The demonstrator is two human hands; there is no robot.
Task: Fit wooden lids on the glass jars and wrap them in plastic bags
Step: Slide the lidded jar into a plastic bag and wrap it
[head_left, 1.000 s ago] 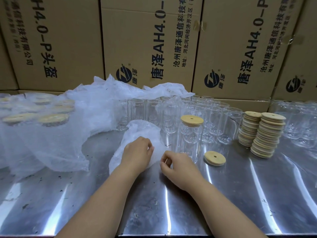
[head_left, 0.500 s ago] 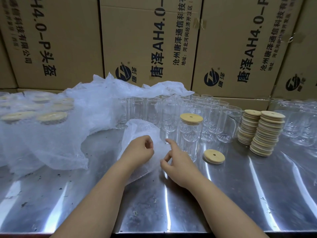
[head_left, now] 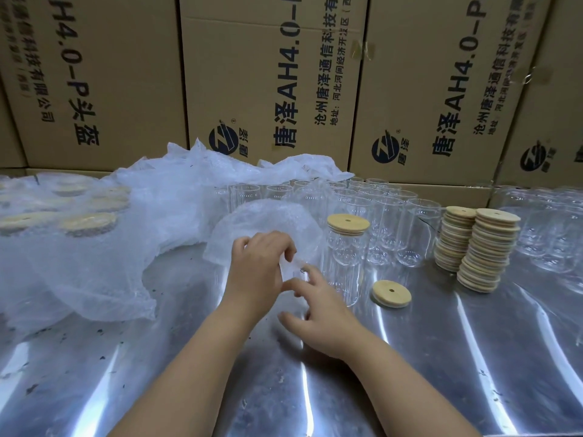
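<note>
Our hands have closed in, left hand (head_left: 255,269) and right hand (head_left: 321,320) fingers (head_left: 271,239) pinching the limp, slippery plastic bag (head_left: 262,216) at its mouth, just left of the fragile lidded jar (head_left: 347,247).

A packing or warehouse workroom: stacked printed shipping cartons (head_left: 271,83) wall in a steel worktop (head_left: 473,357) crowded with rows of glass jars (head_left: 388,216) and stacked wooden lids (head_left: 482,250).

Left hand (head_left: 255,272) pinching plastic bag (head_left: 268,216), right hand (head_left: 328,320) touching it, lidded jar (head_left: 347,250) beside
</note>
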